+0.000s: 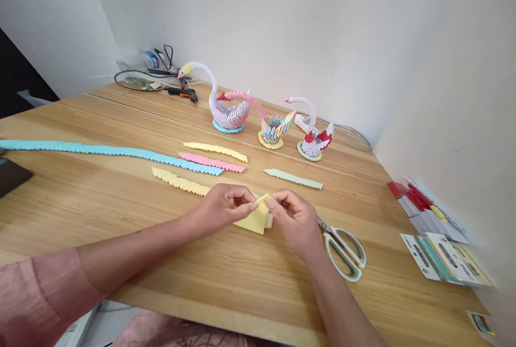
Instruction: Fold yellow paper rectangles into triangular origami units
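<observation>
Between my two hands is a small folded strip of yellow paper (264,198), raised a little over the table. My left hand (227,206) pinches its left end with thumb and forefinger. At the other end, my right hand (295,218) closes on it the same way. Below them lies a stack of yellow paper sheets (253,222), partly hidden by my fingers. A row of folded yellow paper pieces (181,181) runs out from behind my left hand. Scissors with pale handles (344,250) rest beside my right wrist, their blades partly covered.
Three folded-paper swans (229,113) stand toward the back. Rows of blue (100,149), pink (213,162), yellow (215,149) and green pieces (294,178) lie in front of them. A glue gun (183,92) is back left; paper packs (443,258) lie at the right edge.
</observation>
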A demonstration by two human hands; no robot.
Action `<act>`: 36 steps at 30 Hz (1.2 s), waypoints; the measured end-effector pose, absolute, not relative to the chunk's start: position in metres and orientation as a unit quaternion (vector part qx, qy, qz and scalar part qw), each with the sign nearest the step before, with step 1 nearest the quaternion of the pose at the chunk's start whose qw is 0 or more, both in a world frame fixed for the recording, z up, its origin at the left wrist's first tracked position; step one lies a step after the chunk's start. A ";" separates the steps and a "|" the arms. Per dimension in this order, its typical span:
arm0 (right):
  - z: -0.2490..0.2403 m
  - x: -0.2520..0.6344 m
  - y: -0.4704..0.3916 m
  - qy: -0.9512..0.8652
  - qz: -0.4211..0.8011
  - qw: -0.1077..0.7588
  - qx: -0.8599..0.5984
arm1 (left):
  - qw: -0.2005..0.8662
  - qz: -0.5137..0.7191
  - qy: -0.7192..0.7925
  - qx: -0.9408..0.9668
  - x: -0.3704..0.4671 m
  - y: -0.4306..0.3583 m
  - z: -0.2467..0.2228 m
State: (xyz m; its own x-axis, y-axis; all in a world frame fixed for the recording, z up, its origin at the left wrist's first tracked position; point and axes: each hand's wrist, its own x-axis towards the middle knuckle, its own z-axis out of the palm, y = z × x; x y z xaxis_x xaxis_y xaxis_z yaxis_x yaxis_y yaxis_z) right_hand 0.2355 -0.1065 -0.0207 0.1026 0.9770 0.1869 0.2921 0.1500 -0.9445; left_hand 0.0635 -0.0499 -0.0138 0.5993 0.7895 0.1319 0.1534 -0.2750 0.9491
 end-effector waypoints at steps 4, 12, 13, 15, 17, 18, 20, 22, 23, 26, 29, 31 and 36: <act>-0.020 0.230 -0.107 -0.590 0.339 0.483 -0.552 | 0.489 0.301 0.324 0.752 0.064 -0.052 -0.014; -0.021 0.230 -0.105 -0.577 0.346 0.484 -0.560 | 0.442 0.301 0.281 0.797 0.063 -0.054 -0.015; -0.022 0.233 -0.104 -0.547 0.356 0.512 -0.559 | 0.437 0.304 0.279 0.799 0.062 -0.054 -0.014; -0.024 0.238 -0.102 -0.475 0.337 0.589 -0.560 | 0.430 0.312 0.283 0.799 0.061 -0.053 -0.013; -0.023 0.242 -0.101 -0.471 0.322 0.603 -0.558 | 0.424 0.321 0.290 0.796 0.061 -0.052 -0.012; -0.023 0.242 -0.102 -0.493 0.328 0.582 -0.557 | 0.420 0.326 0.295 0.794 0.060 -0.052 -0.012; -0.021 0.239 -0.104 -0.541 0.340 0.531 -0.557 | 0.419 0.334 0.307 0.787 0.060 -0.051 -0.012; -0.020 0.236 -0.106 -0.564 0.328 0.509 -0.561 | 0.449 0.329 0.310 0.771 0.061 -0.050 -0.012; -0.020 0.234 -0.107 -0.567 0.317 0.511 -0.563 | 0.483 0.320 0.306 0.756 0.061 -0.049 -0.012; -0.021 0.232 -0.108 -0.573 0.292 0.526 -0.557 | 0.632 0.267 0.271 0.676 0.060 -0.047 -0.011; -0.022 0.232 -0.108 -0.593 0.304 0.525 -0.530 | 0.758 0.219 0.228 0.570 0.060 -0.044 -0.012; -0.023 0.231 -0.109 -0.607 0.297 0.519 -0.522 | 0.807 0.204 0.203 0.516 0.060 -0.043 -0.014; -0.021 0.230 -0.109 -0.676 0.139 0.510 -0.513 | 0.845 0.214 0.180 0.455 0.060 -0.042 -0.020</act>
State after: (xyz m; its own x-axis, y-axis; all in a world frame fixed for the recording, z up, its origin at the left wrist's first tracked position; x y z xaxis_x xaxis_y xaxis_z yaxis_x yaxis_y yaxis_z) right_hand 0.2301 -0.1095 -0.0208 0.0478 0.8360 0.5467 0.5516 0.4342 -0.7122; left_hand 0.0603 -0.0424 -0.0204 0.8431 0.5265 -0.1096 -0.1986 0.4942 0.8464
